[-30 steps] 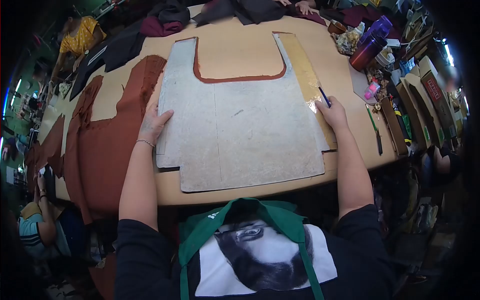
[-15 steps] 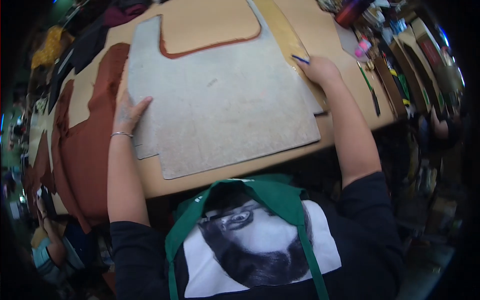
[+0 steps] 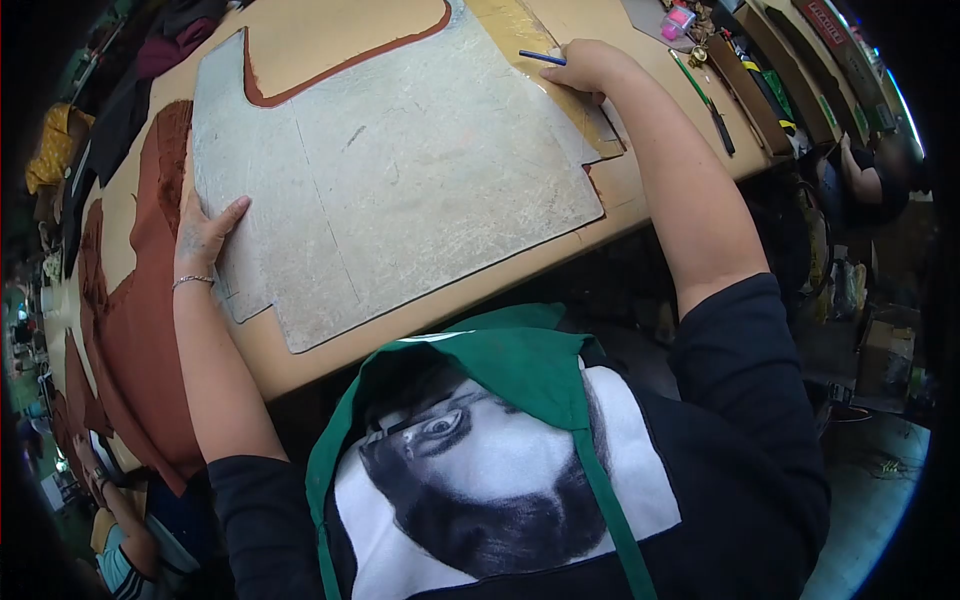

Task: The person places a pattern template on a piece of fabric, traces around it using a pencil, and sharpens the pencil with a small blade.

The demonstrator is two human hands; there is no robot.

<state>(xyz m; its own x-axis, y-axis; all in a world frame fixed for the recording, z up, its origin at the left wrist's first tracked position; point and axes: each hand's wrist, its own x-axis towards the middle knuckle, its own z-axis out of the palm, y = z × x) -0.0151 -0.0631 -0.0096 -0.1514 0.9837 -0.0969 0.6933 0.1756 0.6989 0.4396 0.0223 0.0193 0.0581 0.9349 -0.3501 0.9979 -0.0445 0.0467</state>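
Observation:
A large grey pattern board (image 3: 420,170) with a squared cutout at its top lies on the table, with rust-red leather (image 3: 597,180) showing along some of its edges. My left hand (image 3: 207,232) grips the board's left edge, thumb on top and the other fingers mostly hidden. Over at the upper right, my right hand (image 3: 590,68) is closed around a blue pen (image 3: 541,57), which points left. Beneath that hand runs a yellowish translucent strip (image 3: 510,35) along the board's right side.
More rust-red leather (image 3: 150,330) drapes over the table's left front edge. A green pencil (image 3: 690,75) and a black-handled tool (image 3: 720,128) lie to the right, near cardboard boxes (image 3: 745,85). Another person's arm (image 3: 125,515) is at lower left. The table's front edge (image 3: 440,300) is close to my body.
The whole view has shifted, so board and hands appear further left and higher. Both hands keep their hold, and red leather now shows at the board's lower right notch.

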